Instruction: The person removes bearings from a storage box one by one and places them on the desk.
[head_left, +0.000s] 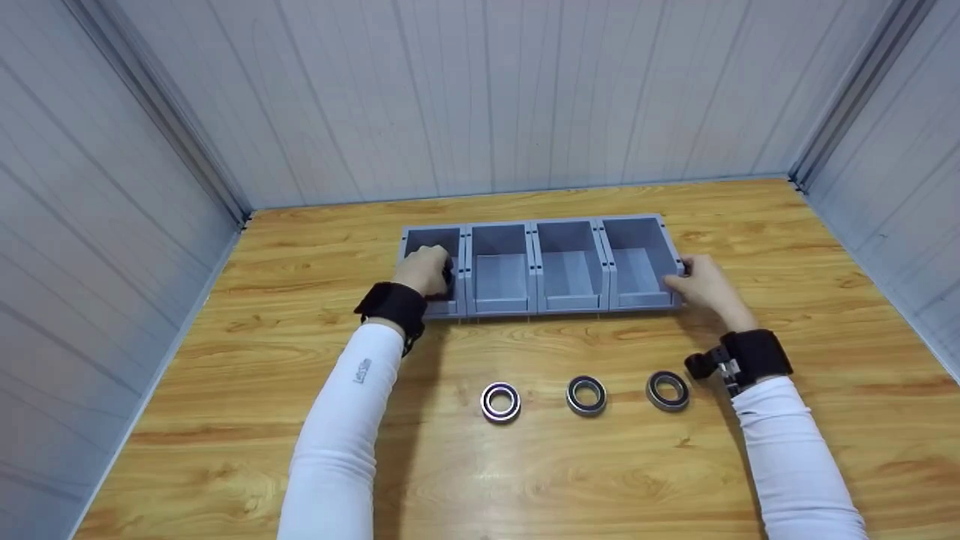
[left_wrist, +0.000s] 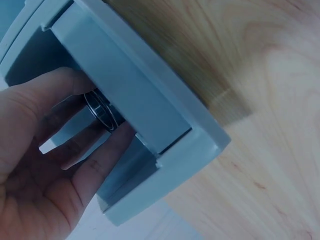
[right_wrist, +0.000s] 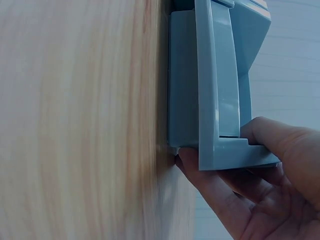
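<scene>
Bearing (left_wrist: 101, 111) in left hand (head_left: 426, 271), sleeve (head_left: 352, 420) lettering illegible.

Four bins in a row at the back of the surface (head_left: 825, 315); three bearings before them.
Left hand (head_left: 426, 271) in leftmost bin (head_left: 433, 247) holding a bearing (left_wrist: 102, 111); right hand (head_left: 705, 285) at rightmost bin (head_left: 637, 259); three bearings (head_left: 586, 395) side by side nearer the person.

Open tabletop (head_left: 247, 420) left of three bearings (head_left: 586, 395); bins (head_left: 570, 274) behind.
</scene>
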